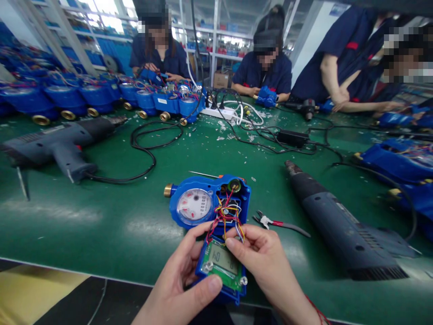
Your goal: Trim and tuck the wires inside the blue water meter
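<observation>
A blue water meter (199, 203) with a round dial and a brass inlet lies on the green table near the front edge. Red, yellow and black wires (226, 216) run from its open compartment to a blue cover with a green circuit board and LCD (223, 266). My left hand (182, 284) grips that cover from below, thumb on its lower edge. My right hand (260, 262) holds the cover's upper right, its fingers pinching the wires at the top of the board.
Small cutters (277, 223) lie just right of the meter. A heat gun (338, 225) rests to the right, another (57, 144) to the left with its black cord. Rows of blue meters (84, 97) fill the far left. A power strip (225, 113) sits mid-table. Three co-workers sit opposite.
</observation>
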The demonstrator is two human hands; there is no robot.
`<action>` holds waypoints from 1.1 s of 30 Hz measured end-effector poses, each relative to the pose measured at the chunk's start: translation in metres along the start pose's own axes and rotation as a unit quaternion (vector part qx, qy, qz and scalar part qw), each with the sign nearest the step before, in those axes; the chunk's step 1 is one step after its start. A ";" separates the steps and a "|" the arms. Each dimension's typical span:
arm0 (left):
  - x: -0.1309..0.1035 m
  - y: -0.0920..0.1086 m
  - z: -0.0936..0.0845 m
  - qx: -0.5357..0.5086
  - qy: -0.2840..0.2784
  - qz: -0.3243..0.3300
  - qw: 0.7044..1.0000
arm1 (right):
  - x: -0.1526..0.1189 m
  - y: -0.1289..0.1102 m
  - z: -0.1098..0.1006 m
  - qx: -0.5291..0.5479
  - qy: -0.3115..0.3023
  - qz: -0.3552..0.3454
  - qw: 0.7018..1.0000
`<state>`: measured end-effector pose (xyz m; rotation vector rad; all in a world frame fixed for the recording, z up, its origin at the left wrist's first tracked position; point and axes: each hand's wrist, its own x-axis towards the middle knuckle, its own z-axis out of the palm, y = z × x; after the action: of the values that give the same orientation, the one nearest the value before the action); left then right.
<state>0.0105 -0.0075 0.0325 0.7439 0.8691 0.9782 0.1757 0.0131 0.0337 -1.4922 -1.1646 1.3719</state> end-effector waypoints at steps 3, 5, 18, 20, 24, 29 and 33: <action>0.002 0.000 0.001 -0.013 -0.005 0.002 1.000 | 0.001 0.000 -0.001 0.006 0.001 -0.006 1.000; 0.002 0.000 0.000 -0.015 -0.008 0.000 1.000 | 0.001 0.001 -0.001 0.006 0.004 -0.009 1.000; 0.005 -0.003 0.000 -0.042 -0.026 0.018 0.999 | 0.002 -0.016 0.002 -0.043 0.017 -0.055 0.997; 0.007 -0.005 0.000 -0.053 -0.032 0.016 0.998 | 0.001 -0.015 0.006 -0.055 0.032 -0.070 0.996; 0.010 -0.005 -0.002 -0.064 -0.035 0.006 0.997 | -0.003 -0.010 0.010 -0.098 0.071 -0.137 0.983; 0.011 -0.001 -0.003 -0.047 -0.041 -0.014 0.998 | -0.004 -0.013 0.007 -0.119 0.057 -0.135 0.982; 0.008 -0.005 -0.003 -0.044 -0.048 -0.007 0.998 | 0.003 -0.027 0.005 -0.088 0.035 -0.075 0.993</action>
<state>0.0118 -0.0015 0.0244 0.7042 0.7420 0.9547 0.1675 0.0234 0.0578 -1.5294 -1.3525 1.1314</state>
